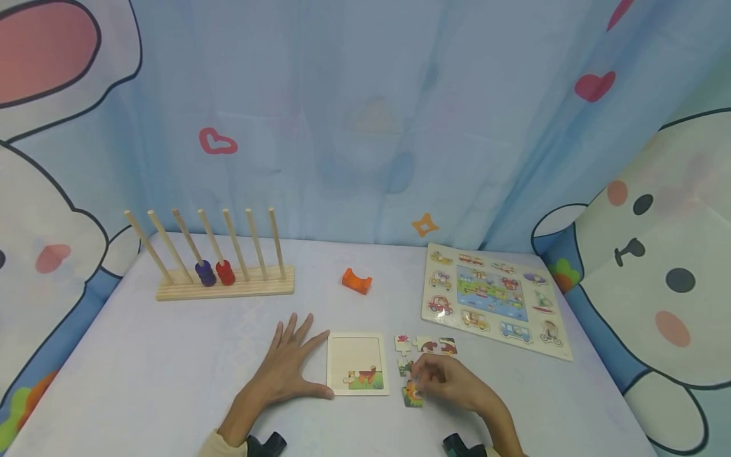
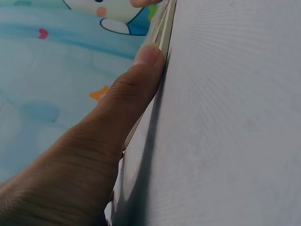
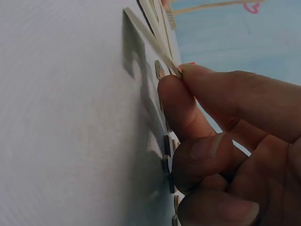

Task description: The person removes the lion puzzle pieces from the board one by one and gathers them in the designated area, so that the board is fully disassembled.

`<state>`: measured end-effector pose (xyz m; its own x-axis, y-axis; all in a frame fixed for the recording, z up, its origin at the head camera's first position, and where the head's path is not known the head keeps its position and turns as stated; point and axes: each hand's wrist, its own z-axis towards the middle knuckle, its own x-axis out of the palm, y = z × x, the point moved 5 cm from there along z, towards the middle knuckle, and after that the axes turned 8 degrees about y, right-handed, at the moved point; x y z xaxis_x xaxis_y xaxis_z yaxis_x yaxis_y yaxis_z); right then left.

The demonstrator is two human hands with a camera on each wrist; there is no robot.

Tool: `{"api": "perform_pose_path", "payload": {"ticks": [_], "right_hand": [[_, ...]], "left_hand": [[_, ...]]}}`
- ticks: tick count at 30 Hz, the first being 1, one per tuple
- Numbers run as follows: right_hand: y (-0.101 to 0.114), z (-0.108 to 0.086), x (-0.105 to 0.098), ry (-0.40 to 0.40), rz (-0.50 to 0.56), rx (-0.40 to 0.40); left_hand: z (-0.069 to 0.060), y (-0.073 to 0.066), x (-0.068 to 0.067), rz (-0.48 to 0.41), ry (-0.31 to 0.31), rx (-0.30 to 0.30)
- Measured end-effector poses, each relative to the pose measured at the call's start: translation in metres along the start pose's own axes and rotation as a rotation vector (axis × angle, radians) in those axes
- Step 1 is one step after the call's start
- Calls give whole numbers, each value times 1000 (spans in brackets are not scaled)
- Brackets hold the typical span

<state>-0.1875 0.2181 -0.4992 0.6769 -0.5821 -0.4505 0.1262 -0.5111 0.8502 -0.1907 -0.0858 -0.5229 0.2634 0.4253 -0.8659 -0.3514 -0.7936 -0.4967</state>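
Note:
A small wooden puzzle tray (image 1: 348, 357) lies flat on the table, with joined picture pieces (image 1: 365, 379) in its lower right part. My left hand (image 1: 289, 365) is spread at the tray's left side; its thumb (image 2: 146, 61) touches the tray's edge near the lower left corner and the index fingertip meets the upper left. To the right of the tray, my right hand (image 1: 448, 381) pinches a puzzle piece (image 1: 412, 395) between thumb and forefinger. That thin piece (image 3: 149, 40) is tilted, one end raised off the table. Several loose pieces (image 1: 425, 344) lie beyond the right hand, some partly hidden by it.
A pegged wooden stand (image 1: 228, 291) with a blue and a red bead stack is at the back left. An orange curved block (image 1: 356, 281) sits behind the tray. A large picture board (image 1: 493, 301) lies at the back right, before a blue curtain (image 1: 342, 127).

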Motion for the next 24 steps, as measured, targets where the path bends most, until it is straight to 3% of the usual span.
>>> {"api": "perform_pose_path", "payload": {"ticks": [11, 24], "right_hand": [[4, 0, -1, -64, -82, 29], [6, -1, -3, -67, -86, 13]], "left_hand": [[0, 0, -1, -9, -3, 1], [0, 0, -1, -6, -9, 2]]}}
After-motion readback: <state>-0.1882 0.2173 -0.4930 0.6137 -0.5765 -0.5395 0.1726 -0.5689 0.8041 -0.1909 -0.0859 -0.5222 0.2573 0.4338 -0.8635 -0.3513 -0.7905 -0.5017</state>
